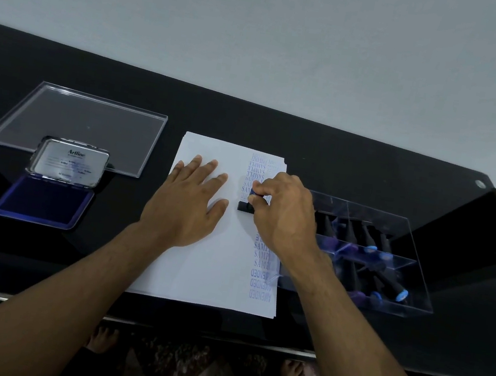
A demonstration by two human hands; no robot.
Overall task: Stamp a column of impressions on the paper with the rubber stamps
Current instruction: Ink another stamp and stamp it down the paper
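right hand point(284, 216) pressing stamp point(246, 205), paper point(195, 273)

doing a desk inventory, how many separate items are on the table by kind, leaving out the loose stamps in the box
Paper stack: 1
Ink pad: 1
Clear lid: 1
Clear stamp box: 1
Stamp in the right hand, stamp: 1
Total: 5

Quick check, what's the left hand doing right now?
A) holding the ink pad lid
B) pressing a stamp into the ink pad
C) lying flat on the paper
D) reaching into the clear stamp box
C: the left hand lies flat, fingers spread, on the paper, while the right hand pinches the stamp down on the sheet; the open ink pad sits untouched further left.
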